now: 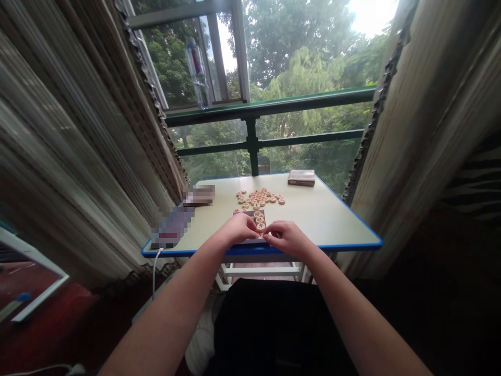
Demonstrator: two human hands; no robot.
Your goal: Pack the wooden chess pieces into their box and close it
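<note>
A small shallow box (pixel 250 212) lies at the front edge of the table, with a row of round wooden Chinese chess pieces (pixel 260 226) along its right side. My left hand (pixel 240 228) reaches over the box with curled fingers, its fingertips at the near end of that row. From the right, my right hand (pixel 284 236) meets it, thumb and forefinger drawn together. Between the fingertips of both hands a chess piece (pixel 261 235) partly shows. Beyond the box, many loose chess pieces (pixel 261 198) lie in a heap, some with red marks.
The pale table (pixel 324 219) has a blue rim. A flat box (pixel 301 177) sits at its back right. Blurred-out items (pixel 172 227) lie along the left, with a white cable (pixel 155 271) hanging off. A plastic bottle (pixel 198 73) stands on the window ledge; curtains flank both sides.
</note>
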